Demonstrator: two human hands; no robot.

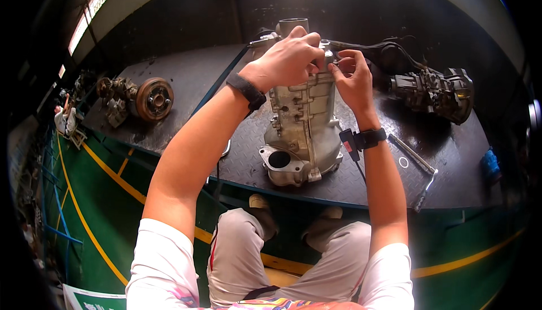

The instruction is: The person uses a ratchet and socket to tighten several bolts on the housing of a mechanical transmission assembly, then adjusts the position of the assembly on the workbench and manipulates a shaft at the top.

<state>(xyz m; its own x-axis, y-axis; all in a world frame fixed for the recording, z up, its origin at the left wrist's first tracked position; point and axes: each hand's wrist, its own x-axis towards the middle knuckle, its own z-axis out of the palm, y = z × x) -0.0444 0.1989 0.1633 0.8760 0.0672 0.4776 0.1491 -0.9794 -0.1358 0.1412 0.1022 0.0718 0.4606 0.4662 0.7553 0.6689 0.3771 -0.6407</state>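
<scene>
A grey metal gearbox (299, 124) stands upright on the table in front of me, with a round flanged opening low on its left side. My left hand (293, 59) is at its upper part, fingers curled in against the seam; whatever they grip is hidden behind the knuckles. Close by on the right, my right hand (354, 78) has its thumb and bent fingers drawn together at the upper right edge of the casing. Anything small between those fingertips cannot be made out. Both wrists wear black straps.
On the dark tread-plate table (226, 124), a rusty hub assembly (153, 99) lies left and another gearbox (435, 91) right. A ratchet wrench (427, 188) and a white ring (403, 162) lie near the right front. A blue object (491, 164) sits at the right edge. Another person (66, 119) is far left.
</scene>
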